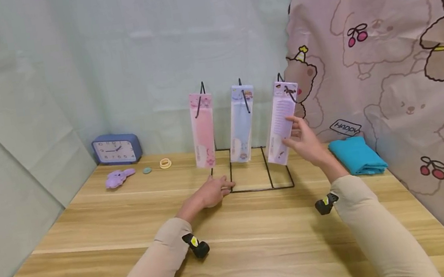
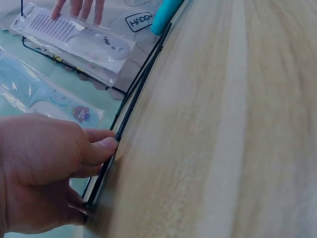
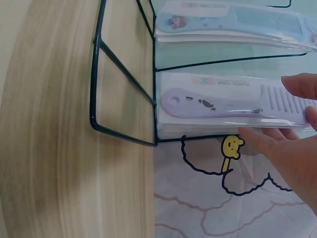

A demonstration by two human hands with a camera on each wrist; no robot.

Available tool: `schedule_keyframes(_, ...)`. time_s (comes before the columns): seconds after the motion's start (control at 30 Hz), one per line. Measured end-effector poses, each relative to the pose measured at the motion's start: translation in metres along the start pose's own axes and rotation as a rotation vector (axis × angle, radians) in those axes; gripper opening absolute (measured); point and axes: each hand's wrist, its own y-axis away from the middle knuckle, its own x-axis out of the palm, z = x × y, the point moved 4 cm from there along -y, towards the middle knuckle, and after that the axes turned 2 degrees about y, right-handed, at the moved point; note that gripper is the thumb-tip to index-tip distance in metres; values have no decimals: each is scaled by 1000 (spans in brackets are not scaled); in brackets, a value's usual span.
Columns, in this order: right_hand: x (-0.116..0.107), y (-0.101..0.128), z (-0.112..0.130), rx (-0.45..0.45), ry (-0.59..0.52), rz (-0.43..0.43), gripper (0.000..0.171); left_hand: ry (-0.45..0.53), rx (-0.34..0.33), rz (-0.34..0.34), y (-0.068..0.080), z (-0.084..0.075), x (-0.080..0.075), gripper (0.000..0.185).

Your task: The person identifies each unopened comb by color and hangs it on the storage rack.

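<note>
Right hand (image 1: pixel 304 139) pinches purple comb pack (image 1: pixel 283 121), long axis vertical, on the rack's (image 1: pixel 262 184) rightmost hook; left hand (image 1: pixel 212 192) grips the rack base.

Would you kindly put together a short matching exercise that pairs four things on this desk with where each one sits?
Things:
1. purple comb pack
2. pink comb pack
3. alarm clock
4. folded blue cloth

Places:
A. far left, against the back wall
B. lying on the desk to the right of the wire rack
C. on the left hook of the rack
D. on the right hook, held by the right hand

Pairs: 1-D, 2-C, 3-A, 4-B
</note>
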Motion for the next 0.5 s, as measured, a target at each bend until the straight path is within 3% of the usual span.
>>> schedule_keyframes(0.5, -2, 15, -20, 68, -25, -11, 64, -7, -5, 7, 1, -2, -1, 37)
